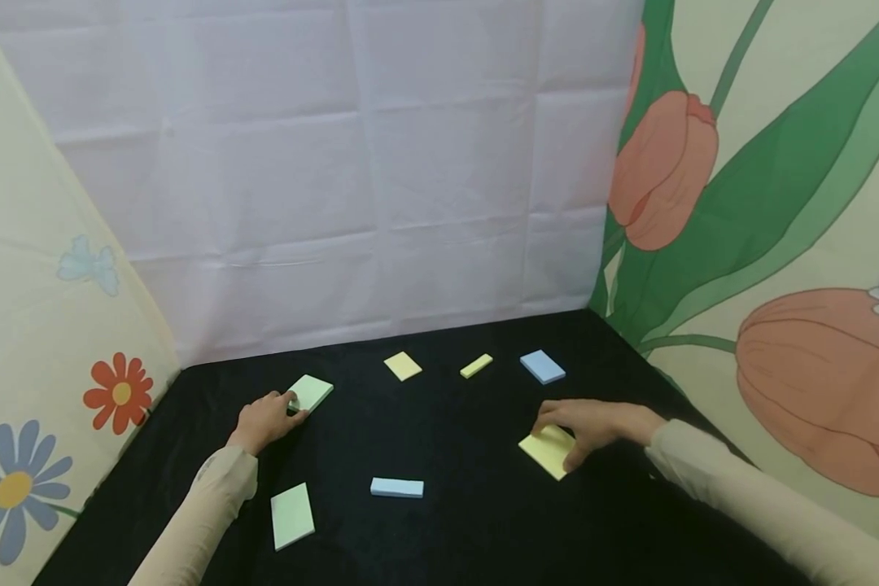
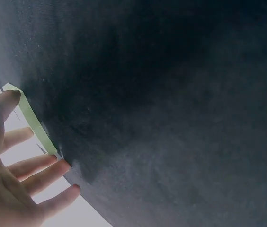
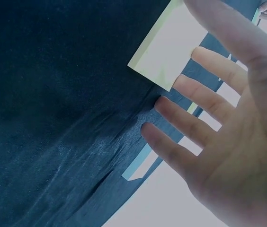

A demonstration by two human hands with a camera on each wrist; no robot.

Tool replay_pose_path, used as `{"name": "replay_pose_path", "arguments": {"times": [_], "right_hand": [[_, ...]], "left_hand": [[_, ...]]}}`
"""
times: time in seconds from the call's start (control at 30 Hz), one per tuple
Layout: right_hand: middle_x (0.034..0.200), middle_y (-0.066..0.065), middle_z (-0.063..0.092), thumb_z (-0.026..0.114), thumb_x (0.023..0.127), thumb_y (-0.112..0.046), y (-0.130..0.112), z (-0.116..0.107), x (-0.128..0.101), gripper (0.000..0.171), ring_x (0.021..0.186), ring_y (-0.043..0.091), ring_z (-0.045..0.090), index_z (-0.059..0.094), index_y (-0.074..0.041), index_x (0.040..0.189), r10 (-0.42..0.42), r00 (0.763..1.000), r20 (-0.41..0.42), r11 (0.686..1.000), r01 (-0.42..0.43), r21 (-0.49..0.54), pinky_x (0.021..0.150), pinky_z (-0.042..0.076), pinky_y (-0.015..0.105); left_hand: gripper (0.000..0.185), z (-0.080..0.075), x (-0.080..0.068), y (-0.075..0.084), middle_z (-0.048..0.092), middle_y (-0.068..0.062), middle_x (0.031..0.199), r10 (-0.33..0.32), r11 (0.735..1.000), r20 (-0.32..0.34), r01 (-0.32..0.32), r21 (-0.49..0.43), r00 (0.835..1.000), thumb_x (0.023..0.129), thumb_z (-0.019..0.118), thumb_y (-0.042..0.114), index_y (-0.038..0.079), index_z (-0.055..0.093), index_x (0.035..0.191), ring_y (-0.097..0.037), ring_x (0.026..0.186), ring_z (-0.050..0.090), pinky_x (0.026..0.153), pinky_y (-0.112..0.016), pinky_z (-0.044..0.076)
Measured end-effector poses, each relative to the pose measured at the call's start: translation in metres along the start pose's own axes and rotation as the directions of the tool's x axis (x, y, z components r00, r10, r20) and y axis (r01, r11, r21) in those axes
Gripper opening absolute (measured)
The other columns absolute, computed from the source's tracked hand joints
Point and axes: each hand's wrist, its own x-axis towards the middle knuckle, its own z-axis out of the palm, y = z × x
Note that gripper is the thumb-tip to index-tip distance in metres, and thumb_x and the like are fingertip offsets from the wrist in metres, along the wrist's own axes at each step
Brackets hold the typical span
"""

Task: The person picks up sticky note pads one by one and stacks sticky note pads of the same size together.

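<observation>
A pale green sticky-note pad (image 1: 313, 391) lies at the left of the black table. My left hand (image 1: 265, 419) grips it from its near left side, thumb at one end and fingers at the other, which the left wrist view shows along the pad's green edge (image 2: 35, 120). Toward the right, my right hand (image 1: 589, 423) holds a square yellow sticky-note pad (image 1: 549, 450) between thumb and fingertips. In the right wrist view this yellow pad (image 3: 164, 49) has its thick edge facing the camera, and the ring and little fingers stretch out past its corner.
Along the back are a small yellow square pad (image 1: 403, 366), a narrow yellow pad (image 1: 476, 366) and a blue pad (image 1: 543, 367). Nearer the front lie another green pad (image 1: 292, 517) and a narrow blue pad (image 1: 397, 487). A white cloth (image 1: 264, 187) hangs behind the black table (image 1: 439, 537).
</observation>
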Motion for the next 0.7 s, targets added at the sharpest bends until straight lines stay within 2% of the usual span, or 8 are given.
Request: {"name": "replay_pose_path", "arguments": {"times": [0.27, 0.57, 0.7], "right_hand": [[0.104, -0.01, 0.051, 0.09, 0.069, -0.03, -0.0046, -0.0031, 0.0005, 0.058, 0.087, 0.008, 0.05, 0.065, -0.019, 0.121, -0.014, 1.0, -0.011, 1.0, 0.014, -0.021, 0.077, 0.046, 0.03], [0.097, -0.01, 0.049, 0.09, 0.07, -0.03, -0.0095, -0.0027, 0.0032, 0.06, 0.081, 0.008, 0.048, 0.067, -0.014, 0.122, -0.022, 1.0, -0.021, 0.999, 0.021, -0.047, 0.071, 0.044, 0.027], [0.102, -0.006, 0.052, 0.089, 0.071, -0.031, -0.0103, -0.0004, 0.0031, 0.058, 0.084, 0.009, 0.05, 0.068, -0.01, 0.122, -0.015, 0.999, -0.032, 1.0, 0.014, -0.025, 0.072, 0.045, 0.027]], "left_hand": [[0.042, 0.0007, -0.0002, -0.0005, 0.062, -0.024, 0.1, 0.009, 0.997, 0.003, -0.008, -0.077, 1.0, 0.093, 0.067, 0.033, -0.003, 0.063, 0.114, -0.033, 0.08, 0.06, 0.072, -0.051, 0.05], [0.039, -0.0003, -0.0016, -0.0009, 0.063, -0.022, 0.094, 0.022, 0.997, -0.019, -0.024, -0.068, 1.0, 0.092, 0.068, 0.033, -0.002, 0.064, 0.108, -0.032, 0.077, 0.06, 0.07, -0.05, 0.05], [0.038, -0.0001, -0.0005, -0.0001, 0.063, -0.023, 0.095, 0.03, 0.997, -0.02, -0.032, -0.071, 0.999, 0.093, 0.068, 0.033, -0.003, 0.064, 0.107, -0.032, 0.078, 0.06, 0.07, -0.051, 0.05]]}}
